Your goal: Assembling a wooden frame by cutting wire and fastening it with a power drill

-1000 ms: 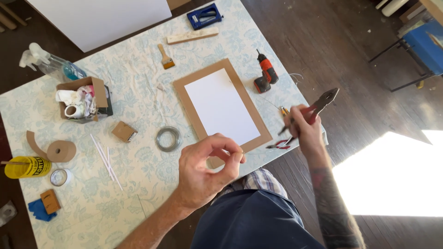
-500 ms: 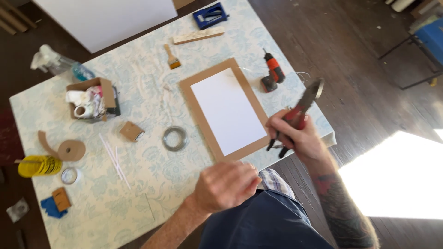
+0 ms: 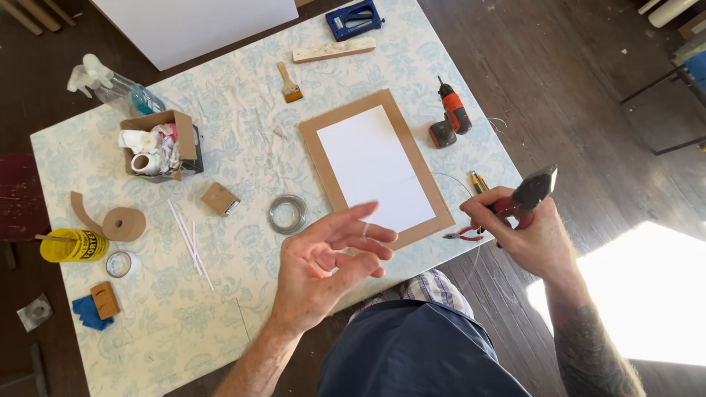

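Left to right. Yellow cylindrical container with a dark label band (image 3: 72,245) lay at the table's left edge; an open brown cardboard box of white rags (image 3: 157,143) sat beyond it. Left hand (image 3: 323,265) hovered empty, fingers spread and loosely curled, near the coil of grey wire (image 3: 287,213). Right hand (image 3: 528,234) was clenched round red-handled pliers (image 3: 523,198) off the table's right edge. Risk, judged: loose thin wire could snag or flick.

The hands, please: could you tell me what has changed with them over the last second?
The left hand, pinched a second ago and then closed into a loose fist, has opened, its fingers now spread and empty. The right hand still grips the red-handled pliers beyond the table edge. The frame and wire coil lie unmoved.
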